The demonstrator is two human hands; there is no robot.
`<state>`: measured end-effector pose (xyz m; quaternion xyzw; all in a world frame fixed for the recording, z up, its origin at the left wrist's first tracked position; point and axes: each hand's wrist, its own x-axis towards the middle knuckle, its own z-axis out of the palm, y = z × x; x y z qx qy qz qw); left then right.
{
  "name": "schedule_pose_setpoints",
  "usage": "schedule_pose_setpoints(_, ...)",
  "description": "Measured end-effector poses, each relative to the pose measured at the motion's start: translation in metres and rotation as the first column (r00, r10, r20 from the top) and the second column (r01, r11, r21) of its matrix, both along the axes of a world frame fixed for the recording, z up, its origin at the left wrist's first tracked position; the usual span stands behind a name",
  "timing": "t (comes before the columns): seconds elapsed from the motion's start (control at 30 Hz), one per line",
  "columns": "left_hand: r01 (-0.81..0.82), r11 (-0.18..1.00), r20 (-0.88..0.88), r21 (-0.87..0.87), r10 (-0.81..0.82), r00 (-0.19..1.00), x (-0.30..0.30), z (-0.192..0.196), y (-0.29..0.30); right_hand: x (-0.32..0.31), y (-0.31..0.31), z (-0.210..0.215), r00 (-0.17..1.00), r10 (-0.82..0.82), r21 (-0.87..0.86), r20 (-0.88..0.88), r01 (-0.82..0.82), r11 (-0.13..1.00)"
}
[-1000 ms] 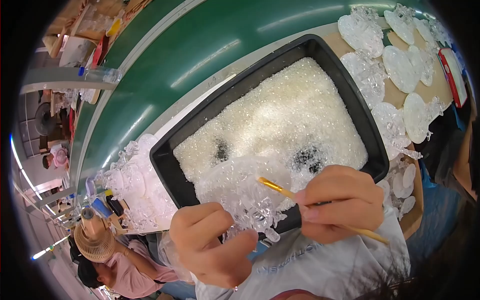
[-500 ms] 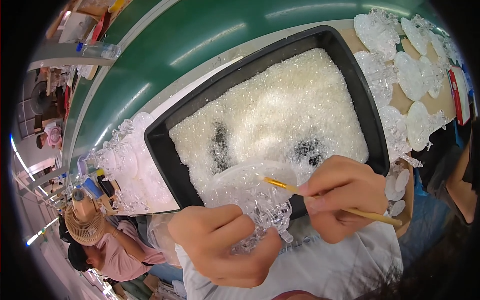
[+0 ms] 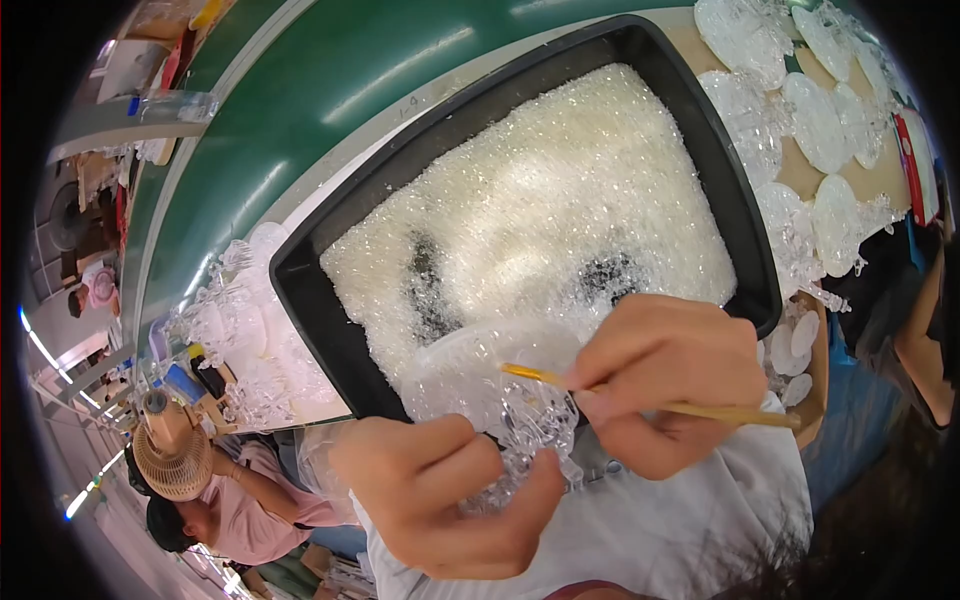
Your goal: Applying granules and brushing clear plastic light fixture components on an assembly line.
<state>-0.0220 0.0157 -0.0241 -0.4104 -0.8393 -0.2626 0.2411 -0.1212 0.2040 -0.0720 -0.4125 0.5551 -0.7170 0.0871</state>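
Note:
My left hand (image 3: pixel 430 490) is closed around the clear, branching lower part of a transparent plastic ornament (image 3: pixel 535 415). The ornament's pale round disc (image 3: pixel 470 360) tilts up over the near edge of a black tray (image 3: pixel 310 340). Pinched in my right hand (image 3: pixel 670 385) is a thin paintbrush (image 3: pixel 735 411) with a wooden handle and a gold ferrule. Its tip lies against or just over the disc; contact cannot be made out. Glittering clear granules (image 3: pixel 560 190) fill the tray, with dark bare patches near its close side.
More clear disc ornaments (image 3: pixel 815 120) lie on cardboard at the right, and others (image 3: pixel 240 320) cluster at the left. Beyond the tray runs a green tabletop (image 3: pixel 400 70). A fan (image 3: pixel 170 455) and a person in pink (image 3: pixel 260 505) are at lower left.
The brush and my right hand have shifted slightly left and up across the disc. The tray sits a little higher and further left in view. Both grips stay the same.

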Motion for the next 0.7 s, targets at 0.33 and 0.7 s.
schedule_pose_setpoints(0.33, -0.247, 0.902, 0.341, 0.355, 0.121, 0.932, -0.002, -0.004, -0.050, 0.006, 0.024, 0.005, 0.995, -0.061, -0.163, 0.076, 0.073, 0.984)
schedule_pose_setpoints(0.7, -0.173, 0.908, 0.385, 0.382, 0.014, 0.923, 0.003, 0.004, -0.063, 0.010, 0.014, 0.002, 0.998, -0.036, -0.021, -0.061, 0.035, 0.999)
